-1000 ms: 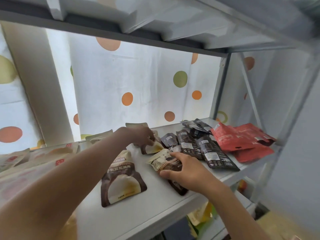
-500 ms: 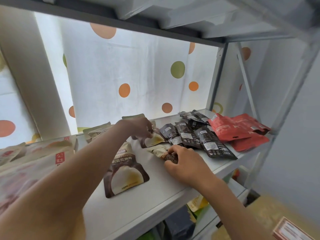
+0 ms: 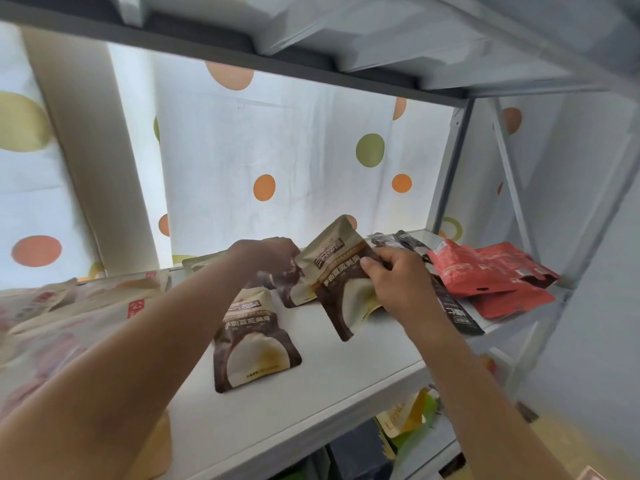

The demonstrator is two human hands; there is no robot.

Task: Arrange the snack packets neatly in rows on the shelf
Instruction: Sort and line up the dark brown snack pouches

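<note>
While I watch, right hand (image 3: 398, 285): pinches brown packet (image 3: 337, 271), tilted, top toward back-left
Left hand (image 3: 266, 252): grips rear packet (image 3: 294, 289)
Shelf (image 3: 346, 368): flat packet (image 3: 254, 341) near front edge

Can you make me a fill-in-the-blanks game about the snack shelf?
1. The right hand holds up a brown and ____ packet.
2. The red packets lie at the ____ end of the shelf.
3. The curtain behind has coloured ____.

Answers: cream; right; dots

bright backlight through the curtain (image 3: 277, 140), blurred wide-angle edges
</note>
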